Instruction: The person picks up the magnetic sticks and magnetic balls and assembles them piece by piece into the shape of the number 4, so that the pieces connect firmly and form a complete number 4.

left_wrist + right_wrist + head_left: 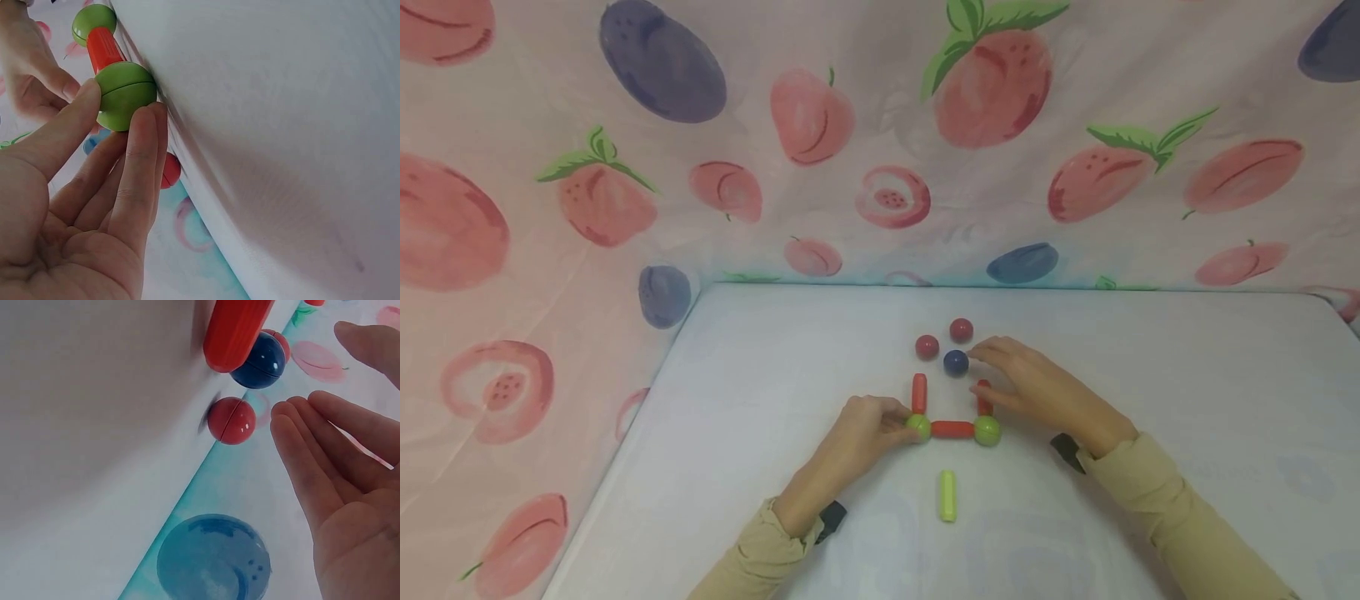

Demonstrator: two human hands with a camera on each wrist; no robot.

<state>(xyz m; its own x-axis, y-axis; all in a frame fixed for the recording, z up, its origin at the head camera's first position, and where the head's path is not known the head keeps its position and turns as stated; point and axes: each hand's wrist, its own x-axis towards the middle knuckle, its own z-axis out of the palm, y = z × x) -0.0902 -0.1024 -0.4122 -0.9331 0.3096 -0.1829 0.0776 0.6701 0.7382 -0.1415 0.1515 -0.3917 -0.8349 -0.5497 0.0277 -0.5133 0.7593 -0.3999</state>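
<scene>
Construction, partly joined: we see three red rods [952, 430] and two green balls [987, 431] forming a U. Our left hand [868, 422] pinches one ball; our right hand [1028, 380], fingers parted, holds nothing. Blue ball [956, 362], red balls [927, 347] and yellow-green rod [948, 497] lie unattached.

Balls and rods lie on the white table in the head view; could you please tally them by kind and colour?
Red balls: 2
Blue ball: 1
Green balls: 2
Red rods: 3
Yellow-green rod: 1
Total: 9
</scene>
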